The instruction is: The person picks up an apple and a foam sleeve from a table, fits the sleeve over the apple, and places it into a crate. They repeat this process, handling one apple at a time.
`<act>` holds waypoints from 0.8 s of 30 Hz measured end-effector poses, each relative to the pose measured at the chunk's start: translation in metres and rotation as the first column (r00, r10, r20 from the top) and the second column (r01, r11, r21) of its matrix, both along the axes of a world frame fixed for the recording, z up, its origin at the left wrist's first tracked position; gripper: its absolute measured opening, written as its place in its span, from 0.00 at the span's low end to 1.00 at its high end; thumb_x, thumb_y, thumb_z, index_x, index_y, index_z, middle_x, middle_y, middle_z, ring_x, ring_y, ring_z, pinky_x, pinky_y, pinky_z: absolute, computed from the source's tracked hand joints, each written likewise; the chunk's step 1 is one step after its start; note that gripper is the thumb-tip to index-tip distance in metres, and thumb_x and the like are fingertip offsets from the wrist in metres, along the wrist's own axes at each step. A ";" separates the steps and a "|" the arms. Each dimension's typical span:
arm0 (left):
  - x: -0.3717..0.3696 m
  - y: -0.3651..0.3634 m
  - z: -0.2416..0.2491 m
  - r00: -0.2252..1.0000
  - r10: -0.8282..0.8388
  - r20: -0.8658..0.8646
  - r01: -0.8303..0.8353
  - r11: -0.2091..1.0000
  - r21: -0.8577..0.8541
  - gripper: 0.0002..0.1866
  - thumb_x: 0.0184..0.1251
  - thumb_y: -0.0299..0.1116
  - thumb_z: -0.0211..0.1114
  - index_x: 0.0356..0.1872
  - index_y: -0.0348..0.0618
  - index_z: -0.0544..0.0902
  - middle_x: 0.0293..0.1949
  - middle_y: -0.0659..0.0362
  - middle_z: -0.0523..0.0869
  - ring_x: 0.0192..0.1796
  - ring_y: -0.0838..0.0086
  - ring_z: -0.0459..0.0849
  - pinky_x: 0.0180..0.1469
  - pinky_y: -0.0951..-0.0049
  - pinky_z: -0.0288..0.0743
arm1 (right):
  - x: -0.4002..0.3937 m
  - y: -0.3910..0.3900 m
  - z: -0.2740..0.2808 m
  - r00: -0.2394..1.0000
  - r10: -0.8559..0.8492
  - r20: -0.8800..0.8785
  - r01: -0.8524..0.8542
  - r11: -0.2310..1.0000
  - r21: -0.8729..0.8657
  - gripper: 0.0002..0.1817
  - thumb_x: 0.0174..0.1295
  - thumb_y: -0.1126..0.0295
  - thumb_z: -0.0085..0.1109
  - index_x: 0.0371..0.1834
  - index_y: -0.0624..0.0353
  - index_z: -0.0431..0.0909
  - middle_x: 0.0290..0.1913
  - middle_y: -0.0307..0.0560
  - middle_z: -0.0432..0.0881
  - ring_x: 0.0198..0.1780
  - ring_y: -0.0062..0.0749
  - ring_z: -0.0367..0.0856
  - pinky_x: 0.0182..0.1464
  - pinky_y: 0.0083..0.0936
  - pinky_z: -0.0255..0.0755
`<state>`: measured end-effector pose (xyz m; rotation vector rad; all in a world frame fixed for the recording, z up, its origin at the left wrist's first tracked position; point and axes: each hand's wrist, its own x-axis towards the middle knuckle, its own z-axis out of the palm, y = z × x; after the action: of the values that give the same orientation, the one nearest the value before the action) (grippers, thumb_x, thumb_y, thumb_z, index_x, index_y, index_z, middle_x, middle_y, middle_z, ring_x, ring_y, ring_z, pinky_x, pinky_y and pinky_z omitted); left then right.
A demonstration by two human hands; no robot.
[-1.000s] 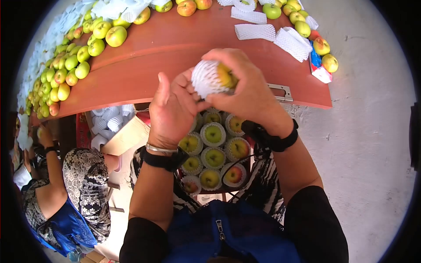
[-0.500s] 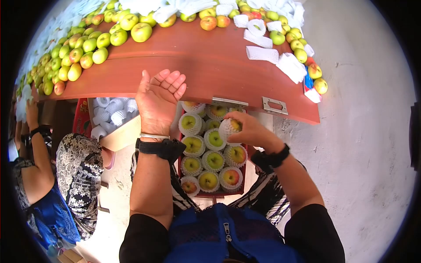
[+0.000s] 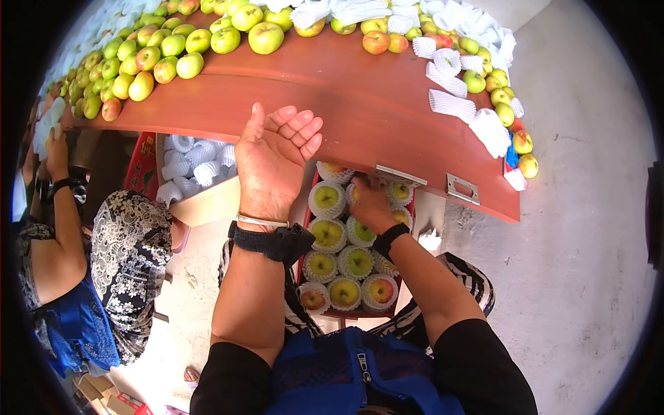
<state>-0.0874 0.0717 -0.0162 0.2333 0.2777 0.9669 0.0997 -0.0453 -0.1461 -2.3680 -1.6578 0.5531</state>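
My left hand (image 3: 277, 155) is raised palm up in front of the table edge, fingers spread and slightly curled, holding nothing. Below the edge stands a red box (image 3: 301, 273) packed with apples in white foam nets, such as a green apple (image 3: 359, 263) and a reddish apple (image 3: 380, 290). My right hand (image 3: 373, 207) reaches down into the box's upper part, fingers bent around a netted apple (image 3: 355, 195) that it mostly covers. The fingertips lie in shadow near the table edge.
The red-brown table (image 3: 290, 83) carries loose apples (image 3: 266, 38) at left and back, and foam nets (image 3: 453, 104) at right. A metal plate (image 3: 462, 189) sits at its edge. A carton of foam nets (image 3: 200, 197) is below. At left, a co-worker's hand (image 3: 57, 153) is at the table.
My right hand has lowered the netted apple from above the box's right side into its upper part. My left hand stays open, palm up. The whole view has shifted.
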 end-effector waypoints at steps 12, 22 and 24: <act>-0.002 -0.002 0.000 1.000 0.017 0.008 -0.017 1.000 0.007 0.23 0.70 0.51 0.49 0.38 0.38 0.79 0.39 0.49 0.85 0.46 0.56 0.82 0.47 0.60 0.76 | -0.003 -0.002 -0.014 0.999 0.044 0.031 -0.044 0.999 0.011 0.30 0.46 0.70 0.62 0.57 0.54 0.67 0.63 0.64 0.58 0.58 0.67 0.64 0.55 0.51 0.69; 0.002 -0.006 0.004 0.996 0.035 -0.079 -0.036 0.999 -0.008 0.21 0.70 0.51 0.50 0.38 0.41 0.77 0.37 0.52 0.84 0.44 0.60 0.83 0.44 0.63 0.76 | -0.009 -0.019 0.069 0.952 0.287 -0.104 -0.286 0.958 0.028 0.27 0.51 0.59 0.66 0.53 0.58 0.71 0.54 0.65 0.71 0.55 0.59 0.72 0.51 0.43 0.71; 0.002 -0.006 0.005 0.994 0.041 -0.097 -0.042 0.999 -0.011 0.21 0.70 0.51 0.50 0.38 0.41 0.77 0.37 0.52 0.84 0.43 0.60 0.83 0.44 0.64 0.76 | -0.005 -0.022 0.115 0.924 0.328 -0.198 -0.326 0.944 0.043 0.22 0.52 0.58 0.64 0.46 0.59 0.75 0.46 0.60 0.77 0.51 0.55 0.75 0.50 0.41 0.71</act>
<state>-0.0855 0.0652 -0.0115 0.2640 0.3791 0.9964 0.0951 -0.0670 -0.0310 -1.9574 -1.9619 0.8118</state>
